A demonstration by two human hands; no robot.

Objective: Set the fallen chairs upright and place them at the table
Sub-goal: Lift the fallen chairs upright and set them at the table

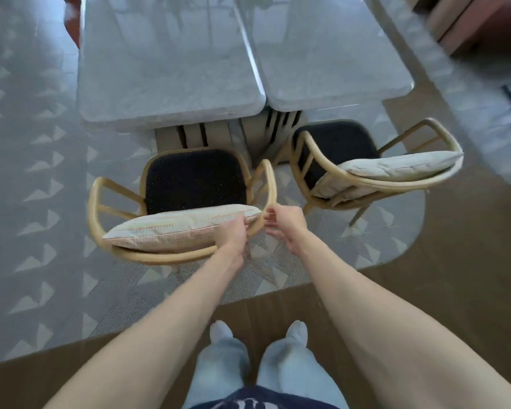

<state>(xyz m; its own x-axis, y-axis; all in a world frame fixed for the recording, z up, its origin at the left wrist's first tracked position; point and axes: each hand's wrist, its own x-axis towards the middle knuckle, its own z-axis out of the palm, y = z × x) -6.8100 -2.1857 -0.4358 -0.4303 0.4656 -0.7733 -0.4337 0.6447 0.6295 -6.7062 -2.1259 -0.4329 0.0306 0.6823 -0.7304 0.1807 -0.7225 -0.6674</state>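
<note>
Two chairs upright at table; left hand grips rail, right hand loosely open.

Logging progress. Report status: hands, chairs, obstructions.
Left hand on left chair back rail; right hand open beside it. Both chairs upright at table. Nothing blocking.

Far end of table cut off by top edge. Legs of near chair mostly hidden beneath seat and cushion. Front of second chair tucked under tabletop, out of sight. Left hand fingertips hidden behind backrest rail; grip on rail unclear. Right hand motion-blurred; contact with rail uncertain. Furniture at top right blurred, cropped.
</note>
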